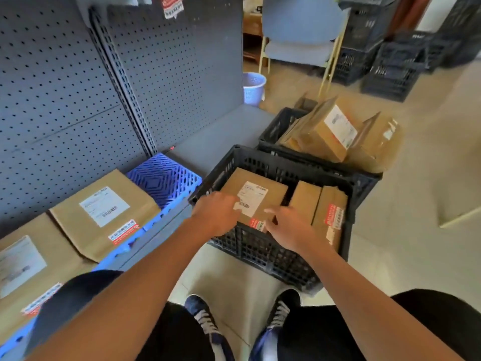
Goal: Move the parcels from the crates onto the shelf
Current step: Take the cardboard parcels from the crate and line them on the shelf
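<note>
A black crate [260,246] stands on the floor in front of me. In it lies a flat brown parcel [263,187] with a white label, beside two upright parcels [330,204]. My left hand [216,212] rests on the flat parcel's near left edge. At its near right corner is my right hand [289,227], fingers stretched toward the label. Whether either hand grips the parcel is unclear. A second black crate [278,126] behind holds tilted parcels [328,131]. On the grey shelf [216,136] to the left, two parcels [104,212] lie on a blue mat [164,178].
A grey pegboard backs the shelf [65,100]. A pale blue basket [253,87] and a blue chair [299,40] stand beyond the shelf. Stacked black crates [390,71] fill the far right. My feet [242,324] stand on tiled floor just before the near crate.
</note>
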A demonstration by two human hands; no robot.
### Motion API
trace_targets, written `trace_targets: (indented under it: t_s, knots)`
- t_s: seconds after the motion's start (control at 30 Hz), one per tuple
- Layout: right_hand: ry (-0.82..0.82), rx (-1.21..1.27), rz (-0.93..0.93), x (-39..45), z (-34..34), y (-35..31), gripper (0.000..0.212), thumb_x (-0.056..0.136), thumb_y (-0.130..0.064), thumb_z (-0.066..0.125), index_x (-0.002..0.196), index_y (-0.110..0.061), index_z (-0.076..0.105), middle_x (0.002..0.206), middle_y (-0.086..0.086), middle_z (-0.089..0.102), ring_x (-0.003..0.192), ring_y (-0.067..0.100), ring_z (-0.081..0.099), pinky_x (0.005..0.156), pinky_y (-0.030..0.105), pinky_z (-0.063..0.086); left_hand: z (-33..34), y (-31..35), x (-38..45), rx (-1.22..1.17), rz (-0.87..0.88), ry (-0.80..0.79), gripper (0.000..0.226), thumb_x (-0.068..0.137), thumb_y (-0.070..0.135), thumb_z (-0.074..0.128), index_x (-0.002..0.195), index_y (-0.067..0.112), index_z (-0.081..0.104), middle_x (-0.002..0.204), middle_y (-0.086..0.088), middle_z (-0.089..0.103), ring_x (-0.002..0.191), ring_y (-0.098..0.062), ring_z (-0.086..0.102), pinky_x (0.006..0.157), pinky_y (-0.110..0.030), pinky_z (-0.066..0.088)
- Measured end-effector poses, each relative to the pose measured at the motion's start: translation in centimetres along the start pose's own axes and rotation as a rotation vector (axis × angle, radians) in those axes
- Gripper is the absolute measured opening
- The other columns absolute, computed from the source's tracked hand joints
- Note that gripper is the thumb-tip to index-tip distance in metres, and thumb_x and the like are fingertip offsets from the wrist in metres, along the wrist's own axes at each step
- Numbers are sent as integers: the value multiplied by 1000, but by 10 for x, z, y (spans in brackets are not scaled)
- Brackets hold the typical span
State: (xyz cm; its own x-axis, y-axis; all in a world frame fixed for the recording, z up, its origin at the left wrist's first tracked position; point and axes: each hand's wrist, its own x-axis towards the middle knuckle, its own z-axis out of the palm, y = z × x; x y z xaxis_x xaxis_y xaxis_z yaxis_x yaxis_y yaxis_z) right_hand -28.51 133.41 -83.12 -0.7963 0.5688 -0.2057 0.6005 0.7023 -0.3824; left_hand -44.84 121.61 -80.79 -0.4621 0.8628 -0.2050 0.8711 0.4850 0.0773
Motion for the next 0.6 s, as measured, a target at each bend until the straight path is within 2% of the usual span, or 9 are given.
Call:
trace_targets:
  t_s: [0.03, 0.13, 0.17, 0.3, 0.37, 0.47, 0.6]
  knots:
    - [5, 16, 7, 6, 8, 6, 42, 106, -32, 45, 146, -23, 51, 133, 3, 64, 108, 19, 63, 86, 34, 54, 13, -1, 6, -7, 11, -15, 38, 101, 39, 44, 129, 21, 60, 124, -11, 65, 111, -34, 62, 90, -46, 53]
    - [-12, 48, 35, 20, 34, 18, 38, 105, -35, 46, 141, -24, 54, 100, -2, 69, 66, 7, 54, 59, 27, 46, 50, -6, 22, -41, 50, -34, 36, 100, 42, 44, 130, 29, 60, 127, -1, 65, 108, -25, 62, 86, -41, 54]
    - [-19, 39, 38, 24, 43, 20, 37, 105, -36, 46, 138, -24, 57, 97, -3, 69, 65, 8, 54, 58, 27, 44, 61, -8, 28, -56, 53, -46, 35, 100, 43, 44, 128, 31, 61, 127, 1, 64, 108, -23, 61, 87, -41, 53]
    - [-83, 33, 51, 35, 70, 24, 28, 103, -36, 51, 125, -22, 61, 83, -3, 65, 73, 17, 63, 63, 32, 50, 91, -11, 43, -73, 77, -77, 33, 99, 38, 48, 129, 31, 60, 128, 2, 60, 118, -23, 54, 97, -47, 47]
    - [-98, 65, 41, 40, 83, 24, 30, 102, -35, 53, 128, -23, 60, 81, -3, 64, 70, 17, 60, 62, 33, 49, 102, -14, 47, -71, 78, -102, 33, 98, 35, 47, 128, 30, 60, 125, 2, 60, 120, -24, 51, 98, -48, 47]
    - [-106, 101, 36, 42, 96, 23, 38, 101, -35, 54, 137, -23, 55, 87, 0, 66, 72, 17, 56, 61, 33, 48, 116, -19, 49, -72, 81, -113, 40, 98, 35, 44, 137, 30, 53, 137, 3, 57, 131, -24, 44, 103, -50, 44]
    - [-91, 115, 58, 38, 97, 21, 41, 102, -33, 54, 141, -21, 52, 103, 7, 72, 86, 23, 67, 71, 38, 57, 124, -19, 45, -71, 69, -78, 41, 100, 34, 46, 141, 28, 49, 142, 2, 51, 135, -23, 38, 106, -50, 40]
